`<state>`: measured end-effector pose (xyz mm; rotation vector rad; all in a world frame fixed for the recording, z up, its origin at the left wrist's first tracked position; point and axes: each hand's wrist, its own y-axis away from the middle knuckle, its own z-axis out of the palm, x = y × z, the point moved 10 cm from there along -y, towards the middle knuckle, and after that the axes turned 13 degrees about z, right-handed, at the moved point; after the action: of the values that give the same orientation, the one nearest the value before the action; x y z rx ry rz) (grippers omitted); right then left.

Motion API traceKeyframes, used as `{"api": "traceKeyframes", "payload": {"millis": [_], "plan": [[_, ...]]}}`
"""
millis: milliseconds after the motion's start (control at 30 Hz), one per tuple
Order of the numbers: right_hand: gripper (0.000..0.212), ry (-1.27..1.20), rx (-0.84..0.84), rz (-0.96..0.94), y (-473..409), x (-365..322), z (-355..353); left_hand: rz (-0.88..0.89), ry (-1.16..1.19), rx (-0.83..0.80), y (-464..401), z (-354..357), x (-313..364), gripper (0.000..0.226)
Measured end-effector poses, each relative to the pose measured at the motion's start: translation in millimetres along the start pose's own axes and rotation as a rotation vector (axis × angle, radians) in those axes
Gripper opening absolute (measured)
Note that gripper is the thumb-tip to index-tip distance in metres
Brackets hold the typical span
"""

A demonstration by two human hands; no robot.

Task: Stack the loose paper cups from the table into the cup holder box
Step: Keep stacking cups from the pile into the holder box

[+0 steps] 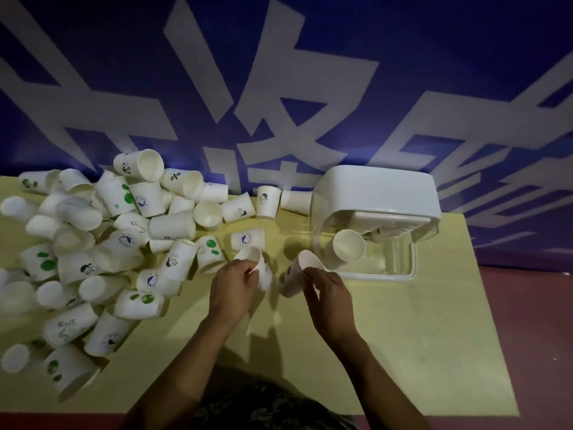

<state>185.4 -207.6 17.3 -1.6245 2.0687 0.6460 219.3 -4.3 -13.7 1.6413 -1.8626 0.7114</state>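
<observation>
White paper cups [93, 243] with green dots, yellow table [403, 336], blue-and-white wall [310, 88].

Loose white paper cups [93, 243], many printed with green dots, blue round logos or small black drawings, lie heaped on the left half of the table, most on their sides, a few upright near the wall. Two more white paper cups are off the heap: one tilted cup [259, 268] with its mouth up and away, another tilted cup [299, 274] just right of it, mouth toward the box. The cup holder box [372, 221], clear plastic body with white top and base, lies on its side at right; one white cup [345, 249] sits inside, mouth facing the viewer.
</observation>
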Motion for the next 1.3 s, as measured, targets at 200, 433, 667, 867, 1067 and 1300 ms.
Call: {"api": "traceKeyframes", "payload": {"millis": [200,433,667,867,1067,1300], "plan": [[0.019,-0.078,0.362,-0.114,-2.9,-4.8,-123.1,0.132,0.068,0.056,-12.0,3.8,61.7,0.012],[0.01,0.129,0.254,-0.145,-33.2,28.2,-113.4,0.229,0.126,0.189,-16.8,-11.0,113.8,0.013],[0.017,0.368,0.041,-0.193,-57.3,57.5,-43.1,0.25,0.089,0.195,-18.4,-17.0,145.9,0.016],[0.028,0.125,-0.001,-0.2,-62.5,66.2,-41.9,0.378,-0.049,0.132,-21.3,0.4,191.4,0.02],[0.036,-0.162,0.122,-0.096,-49.5,103.8,-84.0,0.481,-0.184,-0.044,-32.0,59.5,216.5,0.022],[0.024,-0.102,-0.087,-0.023,-45.9,142.5,-72.7,0.366,-0.352,-0.306,-46.0,130.3,177.2,0.023]]}}
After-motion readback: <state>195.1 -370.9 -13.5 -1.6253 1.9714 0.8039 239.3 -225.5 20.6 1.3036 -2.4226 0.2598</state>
